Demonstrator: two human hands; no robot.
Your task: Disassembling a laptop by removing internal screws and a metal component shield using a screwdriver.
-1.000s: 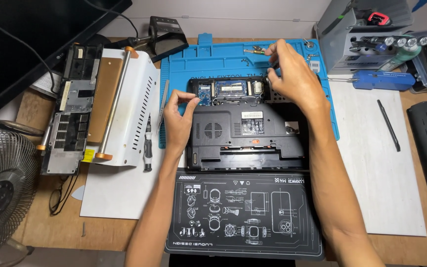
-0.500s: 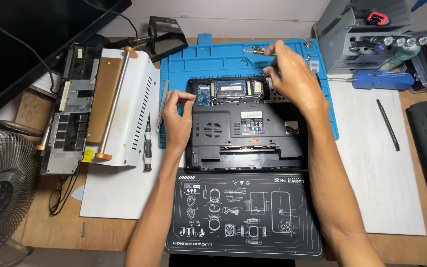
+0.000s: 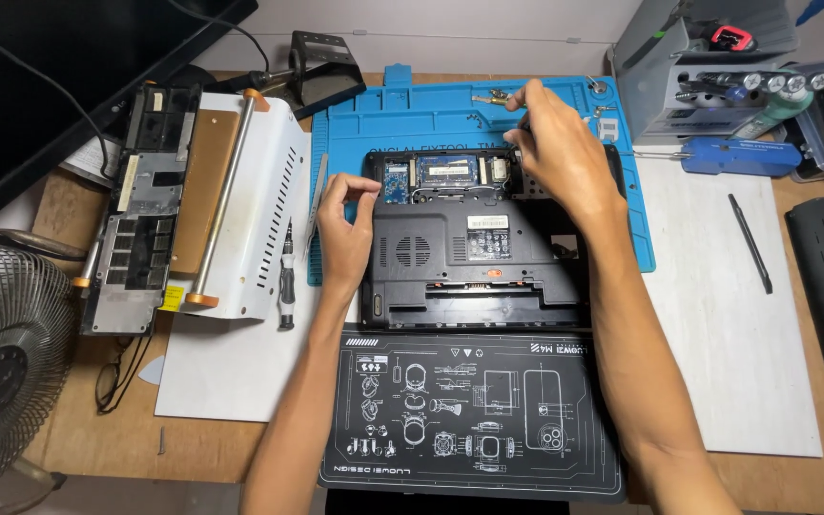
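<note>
- Nearest to us, at the desk's front edge, we see a black mat with white line drawings of parts, lying flat between both forearms.
- Just behind it, touching its far edge, sits the laptop base, underside up, dark grey, a cover off along its far side so green circuit boards show.
- Our left hand rests at the laptop's left edge, fingers curled, fingertips pinched on the rim near the far-left corner of the open bay; we cannot tell if anything small is held there.
- Our right hand hovers over the laptop's far-right corner, fingers bunched and closed around a thin dark tool; its tip is hidden under the hand.
- The laptop lies on a blue work mat that spreads toward the desk's back edge; small brass-coloured bits lie in its far trays.
- Left of the laptop, a black screwdriver lies on a white perforated metal cover, beside a removed panel.
- At the desk's left front corner stands a fan.
- On the right side, a black pen-like tool lies on a white sheet.
- At the back right corner, a grey tool rack and a blue tool.
</note>
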